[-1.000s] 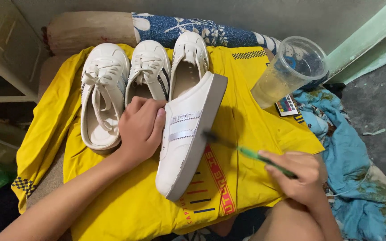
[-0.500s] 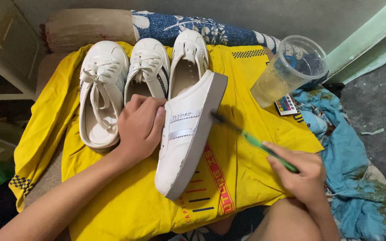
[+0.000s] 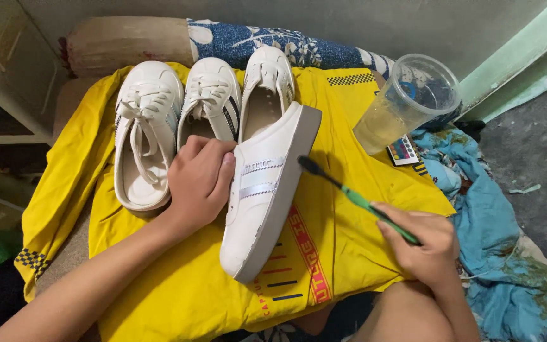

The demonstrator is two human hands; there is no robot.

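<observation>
My left hand [image 3: 199, 180] grips a white slip-on shoe [image 3: 267, 196] tipped on its side, sole edge facing right, on a yellow cloth [image 3: 343, 247]. My right hand [image 3: 427, 244] holds a green-handled brush [image 3: 356, 197] whose dark bristle end hovers just right of the shoe's sole near its heel end. Three more white shoes lie behind: a laced one [image 3: 144, 133] at the left, a striped one [image 3: 210, 101] in the middle, and a slip-on [image 3: 266, 85] behind the held shoe.
A clear plastic cup [image 3: 406, 101] with pale yellowish liquid leans at the right, beside a small colourful card [image 3: 403, 151]. Blue cloth [image 3: 501, 253] lies at the right. A rolled patterned bolster [image 3: 178, 41] runs along the back wall.
The brush tip has risen and moved toward the shoe's sole. My left hand and the shoe have stayed nearly still.
</observation>
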